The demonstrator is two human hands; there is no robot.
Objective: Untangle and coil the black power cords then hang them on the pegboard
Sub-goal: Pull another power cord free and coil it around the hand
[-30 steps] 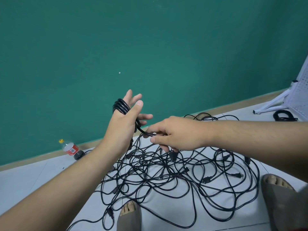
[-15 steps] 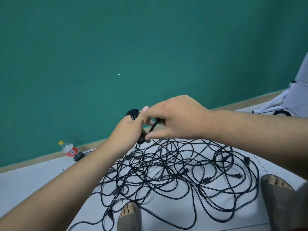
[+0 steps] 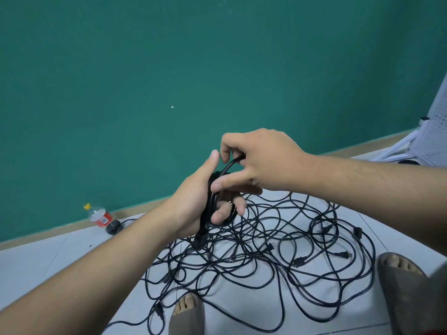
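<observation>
**A coil of black cord in one hand, a tangle on the floor below**

Head view, looking forward and down: a person stands over a white tiled floor (image 3: pixel 48 262) in front of a plain green wall (image 3: pixel 169 68), both bare forearms reaching in from the bottom corners.

The left hand (image 3: pixel 191 201) is raised in the centre with its thumb pointing up. Its fingers curl round a small coil of black cord (image 3: pixel 208 206), which loops across the palm. A black plug (image 3: pixel 199 240) hangs from the bottom of this coil, just under the heel of the hand.

The right hand (image 3: pixel 261 163) sits just above and to the right, touching the left. Its fingers are bent over a loose strand (image 3: pixel 229 164) and pinch it. The strand arcs from this grip down into the coil.

Below the hands, the rest of the power cords (image 3: pixel 278 250) lie in a wide, loose tangle on the floor, with several plugs showing among the loops. Two feet in grey sandals stand at its near edge, the left foot (image 3: pixel 186 315) touching the cords and the right foot (image 3: pixel 399 274) just beside them.

The white pegboard (image 3: pixel 433 139) stands at the far right edge, well apart from the hands. A plastic bottle (image 3: pixel 99 215) with a red label and yellow cap lies at the foot of the wall on the left.
</observation>
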